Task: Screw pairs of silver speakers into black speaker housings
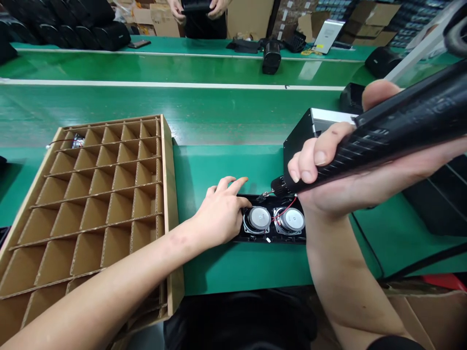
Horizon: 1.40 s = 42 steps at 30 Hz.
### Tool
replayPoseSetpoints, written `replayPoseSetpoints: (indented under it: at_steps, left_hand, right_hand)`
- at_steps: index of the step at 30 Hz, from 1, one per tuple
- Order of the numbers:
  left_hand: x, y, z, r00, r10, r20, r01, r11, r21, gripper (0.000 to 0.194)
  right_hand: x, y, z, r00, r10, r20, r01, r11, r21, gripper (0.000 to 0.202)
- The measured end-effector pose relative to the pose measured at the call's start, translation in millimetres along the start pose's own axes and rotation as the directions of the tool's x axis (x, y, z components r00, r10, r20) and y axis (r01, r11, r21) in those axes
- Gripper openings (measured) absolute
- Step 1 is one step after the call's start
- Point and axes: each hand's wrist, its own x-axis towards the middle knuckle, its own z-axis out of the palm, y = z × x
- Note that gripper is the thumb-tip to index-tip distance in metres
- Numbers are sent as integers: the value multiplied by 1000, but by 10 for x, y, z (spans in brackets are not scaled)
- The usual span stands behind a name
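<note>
A black speaker panel [269, 239] lies flat on the green bench, inner side up. It carries two round speaker drivers, a left one [260, 218] and a right one [293, 220], with a thin red wire between them. My left hand [224, 211] holds the panel's left end, one finger pressing by the left driver and others raised and spread; its thumb is hidden. An electric screwdriver [386, 126] fills my right hand [328, 165], fingers wrapped round its black body. It is tilted, and its bit points down-left at the panel's far edge, above the left driver.
Left of the panel stands a cardboard box with dividers [171, 204], a small part in its far corner. A black case [297, 141] stands behind the screwdriver. Across the green line, a co-worker's hands [219, 7] hold a black part; black speakers [109, 34] are stacked at far left.
</note>
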Motion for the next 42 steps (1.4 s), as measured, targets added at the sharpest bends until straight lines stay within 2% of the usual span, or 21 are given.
replayPoseSetpoints:
  at_steps: [5,11,16,22,28,32,42]
  left_hand:
    - [19,6,10,1000,-3,15,3,999,-37,33]
    - [23,-22,95,998,7,-61,-9,1000,-23,26]
    - [16,-23,79,990,25,-137,-23,1000,9,19]
    - [-14,-16,47,962,119,-245,-95,990,107,23]
    - [-30,-44,75,942,156,-299,-124,985,123,23]
    - [-31,-44,77,933,171,-316,-135,982,133,24]
    - [-10,-18,70,945,142,-293,-109,986,128,24]
  right_hand:
    - [7,13,-38,999,29,31,-30,999,21,55]
    - [1,37,-72,998,41,50,-44,998,51,56]
    - [-10,33,-47,994,83,74,-86,995,45,62]
    - [7,20,-57,984,114,140,-130,985,111,58]
    - [-1,17,-61,985,112,129,-127,985,114,56]
    - [-13,17,-38,988,112,102,-122,988,98,61]
    - [-54,40,9,991,96,94,-101,993,55,60]
